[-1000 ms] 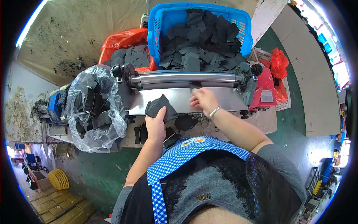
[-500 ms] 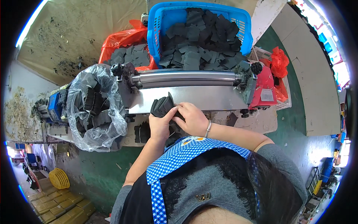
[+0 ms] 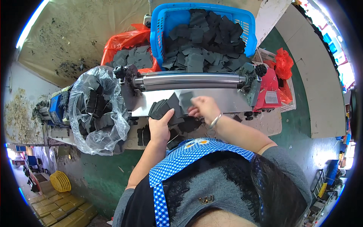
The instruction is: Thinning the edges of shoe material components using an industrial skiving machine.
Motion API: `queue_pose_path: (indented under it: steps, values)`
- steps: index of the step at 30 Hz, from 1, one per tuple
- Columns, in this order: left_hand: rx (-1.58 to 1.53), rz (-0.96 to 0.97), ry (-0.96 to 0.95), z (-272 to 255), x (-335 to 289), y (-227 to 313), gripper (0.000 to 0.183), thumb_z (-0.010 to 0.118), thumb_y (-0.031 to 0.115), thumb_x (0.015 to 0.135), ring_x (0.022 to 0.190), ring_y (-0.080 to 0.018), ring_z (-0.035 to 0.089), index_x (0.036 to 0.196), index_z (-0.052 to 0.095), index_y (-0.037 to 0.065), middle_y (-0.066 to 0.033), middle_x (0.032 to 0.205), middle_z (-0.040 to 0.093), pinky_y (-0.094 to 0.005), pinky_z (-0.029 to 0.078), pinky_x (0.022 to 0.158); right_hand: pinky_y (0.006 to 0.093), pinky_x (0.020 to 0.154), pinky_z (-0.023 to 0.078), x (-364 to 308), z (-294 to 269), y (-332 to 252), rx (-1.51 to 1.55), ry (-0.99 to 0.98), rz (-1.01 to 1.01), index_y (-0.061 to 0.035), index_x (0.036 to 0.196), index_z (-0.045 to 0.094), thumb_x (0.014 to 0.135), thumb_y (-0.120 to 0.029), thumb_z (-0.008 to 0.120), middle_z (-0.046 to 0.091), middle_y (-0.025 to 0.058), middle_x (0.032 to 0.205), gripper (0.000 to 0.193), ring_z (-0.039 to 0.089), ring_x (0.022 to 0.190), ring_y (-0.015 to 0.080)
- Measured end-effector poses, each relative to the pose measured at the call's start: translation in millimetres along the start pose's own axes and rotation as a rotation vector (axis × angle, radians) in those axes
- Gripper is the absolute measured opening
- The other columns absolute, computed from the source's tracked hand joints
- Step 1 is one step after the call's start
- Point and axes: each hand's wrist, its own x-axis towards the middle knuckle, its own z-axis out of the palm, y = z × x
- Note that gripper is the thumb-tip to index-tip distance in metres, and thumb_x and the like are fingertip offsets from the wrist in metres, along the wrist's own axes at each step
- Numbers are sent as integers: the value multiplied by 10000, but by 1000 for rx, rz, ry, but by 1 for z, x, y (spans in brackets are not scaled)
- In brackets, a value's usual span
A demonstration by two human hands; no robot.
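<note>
A fanned stack of thin black square pieces (image 3: 163, 108) is gripped in my left hand (image 3: 160, 128), thumb on top, over the front edge of the shiny metal plate (image 3: 223, 100). Just right of the stack, my right hand (image 3: 205, 109) pinches a single dark square piece (image 3: 186, 99) above the plate. Its fingertips are slightly smeared by motion. Behind the plate run the steel rollers (image 3: 189, 79) of a machine. Several bundles of black pieces (image 3: 143, 134) lie below my left hand, partly covered by it.
A blue basket (image 3: 154, 34) heaped with black squares stands behind the rollers, beside a red bag (image 3: 123, 39) of more pieces. At left is a clear plastic bag (image 3: 121, 132) with tied bundles. The red machine housing (image 3: 266, 89) and a white crate (image 3: 289, 92) are at right.
My right hand has moved right, away from the stack, with one square piece between its fingers. The stack in my left hand has fanned out and tilted flatter.
</note>
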Motion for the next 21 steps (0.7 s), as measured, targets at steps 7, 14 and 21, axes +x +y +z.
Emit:
queue_pose_path:
  steps: [7,14,21]
  values:
    - [-79,-85,11,-3,2,-1,317,630,-39,765,866,-210,620,1072,553,-25,-114,1001,615,-334,508,789,186,433,407,-7,4,-9,-82,-287,119,-46,817,532,889,-242,582,574,49,723,214,529,474,111]
    - [-57,-90,54,-11,6,0,254,605,80,854,860,-266,633,1078,532,-15,-111,972,604,-380,531,735,208,445,425,29,-27,-7,224,178,109,-31,871,548,871,-187,606,586,47,709,166,539,542,90]
    - [85,-101,113,12,-4,-2,256,646,144,844,803,-144,601,1036,593,-17,-79,925,623,-269,489,719,271,642,504,-25,25,8,-647,-150,-728,8,1043,572,748,-231,723,619,108,904,409,610,733,183]
